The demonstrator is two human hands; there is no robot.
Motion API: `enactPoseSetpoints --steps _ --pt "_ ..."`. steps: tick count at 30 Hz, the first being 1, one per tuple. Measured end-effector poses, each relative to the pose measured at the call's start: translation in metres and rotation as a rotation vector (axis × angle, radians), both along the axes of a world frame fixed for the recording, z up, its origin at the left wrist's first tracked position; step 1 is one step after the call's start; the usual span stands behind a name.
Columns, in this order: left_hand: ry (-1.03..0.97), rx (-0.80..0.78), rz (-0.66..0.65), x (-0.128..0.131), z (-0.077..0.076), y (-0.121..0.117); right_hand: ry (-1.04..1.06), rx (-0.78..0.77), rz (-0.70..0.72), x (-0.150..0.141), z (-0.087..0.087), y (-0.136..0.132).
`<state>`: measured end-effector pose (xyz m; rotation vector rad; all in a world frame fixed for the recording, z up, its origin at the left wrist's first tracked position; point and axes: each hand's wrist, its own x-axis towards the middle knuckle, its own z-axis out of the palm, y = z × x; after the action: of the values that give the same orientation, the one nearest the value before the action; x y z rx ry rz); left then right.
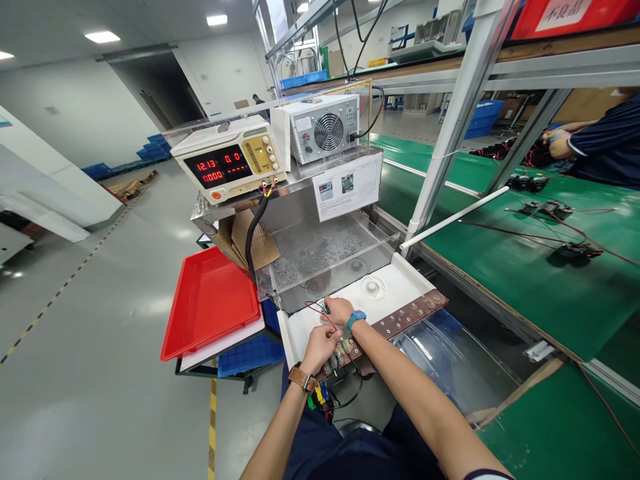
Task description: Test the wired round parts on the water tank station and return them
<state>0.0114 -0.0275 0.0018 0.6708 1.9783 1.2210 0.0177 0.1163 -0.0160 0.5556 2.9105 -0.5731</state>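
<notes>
Both hands meet at a red wire over the white tray

Through the head camera I see my left hand, a brown-strapped watch at its wrist, with thumb and fingers pinched on a thin red wire. The wire loops just above the near-left part of the white tray. My right hand, a blue band at its wrist, reaches in just beyond the left. Its fingers bunch at a small dark part; they hide most of it, and I cannot tell whether they grip it.

Along the tray's near edge I have a brown strip set with round metal fittings, and a round clear piece lies on the tray floor. Below my left hand, clips and dark cables crowd the strip's left end.

Beyond the tray, on a metal stand, the power supply shows 12.13 in red digits, with a fan-faced unit beside it and a printed sheet on the front. A red tray sits to my left. To my right, small dark motors with wires lie on the green desk, and a co-worker's sleeve shows behind them.
</notes>
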Motion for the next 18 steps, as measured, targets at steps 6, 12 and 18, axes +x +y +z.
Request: enactPoseSetpoints --steps 6,12,18 --pt "-0.079 0.044 -0.023 0.000 0.006 0.002 -0.019 -0.001 0.003 0.000 0.002 0.001" --pt "-0.245 -0.014 -0.087 -0.010 0.011 0.005 -0.031 0.003 0.014 0.003 0.003 0.003" --pt "-0.398 0.069 -0.115 -0.015 0.007 0.001 -0.029 -0.004 0.014 0.003 0.000 0.003"
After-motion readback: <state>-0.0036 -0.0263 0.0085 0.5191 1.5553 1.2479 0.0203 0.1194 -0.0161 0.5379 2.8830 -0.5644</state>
